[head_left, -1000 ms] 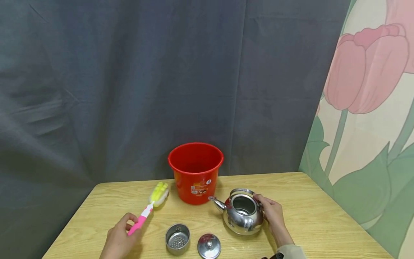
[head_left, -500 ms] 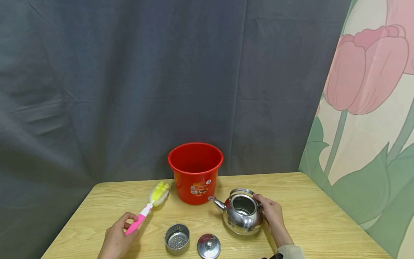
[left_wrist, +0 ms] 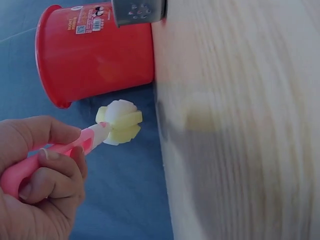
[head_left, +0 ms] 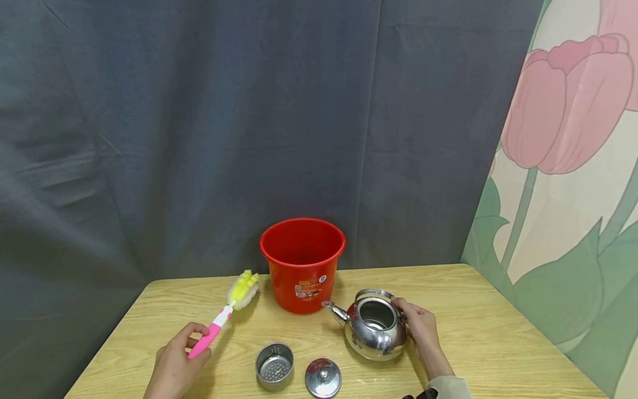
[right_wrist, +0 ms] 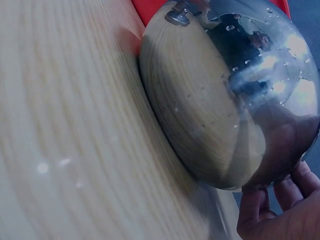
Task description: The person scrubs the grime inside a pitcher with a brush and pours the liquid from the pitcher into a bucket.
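Gripping the brush [head_left: 222, 315] by its pink handle, the left hand [head_left: 174, 357] is curling its fingers round it at the lower left of the head view. Right of centre, the right hand [head_left: 421, 331] is holding the steel kettle [head_left: 374, 342] at its right side, fingers bent against it. The perforated cup [head_left: 275, 382] and lid [head_left: 321, 383] are lying at bottom centre; the red bucket [head_left: 286, 285] is standing above them in the frame.

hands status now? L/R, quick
Left hand: closed, holding the sponge brush by its pink handle.
Right hand: closed, holding the kettle at the side opposite its spout.
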Demonstrator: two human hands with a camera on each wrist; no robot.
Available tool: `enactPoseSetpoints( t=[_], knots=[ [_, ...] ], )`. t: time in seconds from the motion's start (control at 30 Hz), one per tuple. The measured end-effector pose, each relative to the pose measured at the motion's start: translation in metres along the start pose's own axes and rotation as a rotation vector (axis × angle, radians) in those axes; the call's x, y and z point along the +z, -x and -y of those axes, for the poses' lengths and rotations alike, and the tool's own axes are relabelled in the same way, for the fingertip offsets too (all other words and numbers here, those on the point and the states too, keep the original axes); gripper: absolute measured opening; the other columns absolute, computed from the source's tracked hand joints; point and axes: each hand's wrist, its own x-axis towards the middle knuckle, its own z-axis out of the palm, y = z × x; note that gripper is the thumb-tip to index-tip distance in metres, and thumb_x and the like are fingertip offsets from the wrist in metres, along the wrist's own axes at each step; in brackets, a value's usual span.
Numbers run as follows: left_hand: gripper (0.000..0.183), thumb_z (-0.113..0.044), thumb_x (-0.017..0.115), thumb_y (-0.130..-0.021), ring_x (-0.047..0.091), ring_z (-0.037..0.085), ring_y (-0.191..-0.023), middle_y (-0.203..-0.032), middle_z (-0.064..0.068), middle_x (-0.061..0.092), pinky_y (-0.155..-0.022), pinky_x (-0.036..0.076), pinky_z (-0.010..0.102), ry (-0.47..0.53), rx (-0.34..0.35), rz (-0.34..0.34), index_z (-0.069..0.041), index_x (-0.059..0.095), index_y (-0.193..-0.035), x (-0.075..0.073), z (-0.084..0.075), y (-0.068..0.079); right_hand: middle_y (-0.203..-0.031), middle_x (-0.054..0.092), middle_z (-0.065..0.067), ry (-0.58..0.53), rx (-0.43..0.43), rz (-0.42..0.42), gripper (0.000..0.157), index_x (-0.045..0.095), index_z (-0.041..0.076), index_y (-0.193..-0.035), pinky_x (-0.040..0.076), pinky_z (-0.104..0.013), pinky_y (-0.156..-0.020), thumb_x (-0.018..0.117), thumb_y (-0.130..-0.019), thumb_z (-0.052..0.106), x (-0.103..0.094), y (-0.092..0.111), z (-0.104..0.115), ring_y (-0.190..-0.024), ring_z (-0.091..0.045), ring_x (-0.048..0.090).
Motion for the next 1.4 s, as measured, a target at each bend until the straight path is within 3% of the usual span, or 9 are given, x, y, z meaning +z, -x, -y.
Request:
enactPoseSetpoints(
  t=[0.43, 0.67, 0.93, 1.17, 1.23, 1.4],
  knots=[
    [0.033, -0.008, 0.069, -0.075, 0.051, 0.013, -0.051, -0.08, 0.0, 0.062, -0.049, 0.037, 0.025, -0.027, -0.015, 0.017, -0.014, 0.057, -0.106, -0.023, -0.004, 0.015, -0.088, 0.061, 0.004, 0.009, 0.007, 0.013, 0.038, 0.074, 0.009, -0.085, 0.042, -0.033, -0.075, 0.071, -0.078, 0.047, -0.001, 0.002, 0.002, -0.087, -0.017, 0.048],
    [0.034, -0.006, 0.068, -0.074, 0.048, 0.01, -0.045, -0.079, -0.002, 0.063, -0.046, 0.035, 0.023, -0.031, -0.003, -0.018, -0.018, 0.059, -0.105, -0.033, -0.007, 0.025, -0.086, 0.061, 0.006, 0.006, 0.0, 0.015, 0.035, 0.073, 0.01, -0.08, 0.043, -0.03, -0.071, 0.071, -0.078, 0.045, -0.001, 0.001, 0.002, -0.086, -0.016, 0.048],
    [0.035, -0.005, 0.071, -0.072, 0.046, 0.009, -0.044, -0.076, -0.003, 0.062, -0.046, 0.035, 0.022, -0.007, 0.004, -0.03, -0.017, 0.059, -0.104, -0.037, -0.011, 0.033, -0.082, 0.061, 0.006, -0.005, 0.011, -0.003, 0.033, 0.072, 0.01, -0.078, 0.044, -0.029, -0.068, 0.072, -0.078, 0.043, 0.0, -0.001, 0.001, -0.082, -0.015, 0.05],
    [0.034, -0.007, 0.076, -0.069, 0.044, 0.007, -0.041, -0.068, -0.01, 0.058, -0.044, 0.036, 0.022, 0.034, 0.075, -0.106, -0.021, 0.061, -0.096, -0.035, -0.011, 0.043, -0.083, 0.06, 0.005, -0.009, 0.028, 0.003, 0.032, 0.072, 0.01, -0.079, 0.045, -0.028, -0.069, 0.072, -0.077, 0.042, 0.0, 0.0, 0.001, -0.083, -0.014, 0.05],
    [0.034, -0.006, 0.076, -0.069, 0.046, 0.007, -0.041, -0.068, -0.01, 0.058, -0.044, 0.037, 0.022, 0.055, 0.066, -0.094, -0.021, 0.061, -0.097, -0.035, -0.011, 0.045, -0.084, 0.06, 0.005, -0.01, 0.025, 0.004, 0.033, 0.072, 0.009, -0.08, 0.045, -0.028, -0.069, 0.072, -0.077, 0.042, 0.0, 0.0, 0.001, -0.084, -0.014, 0.049],
    [0.038, -0.007, 0.076, -0.071, 0.053, 0.009, -0.05, -0.074, -0.006, 0.06, -0.051, 0.041, 0.022, 0.084, -0.011, 0.02, -0.017, 0.061, -0.104, -0.036, -0.011, 0.046, -0.087, 0.061, 0.005, 0.007, 0.017, 0.001, 0.037, 0.072, 0.008, -0.081, 0.045, -0.03, -0.073, 0.072, -0.077, 0.045, 0.0, 0.0, 0.001, -0.085, -0.015, 0.05]
  ],
)
